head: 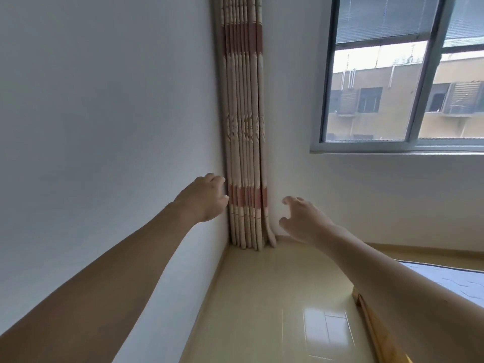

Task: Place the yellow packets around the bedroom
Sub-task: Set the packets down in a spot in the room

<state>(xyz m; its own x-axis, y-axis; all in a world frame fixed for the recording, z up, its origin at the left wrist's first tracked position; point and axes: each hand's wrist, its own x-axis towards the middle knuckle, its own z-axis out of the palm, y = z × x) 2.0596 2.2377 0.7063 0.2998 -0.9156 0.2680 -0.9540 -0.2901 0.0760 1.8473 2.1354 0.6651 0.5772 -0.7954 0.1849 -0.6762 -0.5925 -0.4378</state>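
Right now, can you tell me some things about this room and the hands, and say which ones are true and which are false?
1. Both hands are held out toward the curtain in the corner. True.
2. The left hand is holding a yellow packet. False: it holds nothing, and no packet shows anywhere.
3. The curtain is pulled across the window. False: it hangs bunched in the corner, leaving the glass uncovered.
4. The right hand has loose, spread fingers and holds nothing. True.
5. The curtain reaches down to the shiny floor. True.
6. A cat sits on the floor. False: no animal is there.
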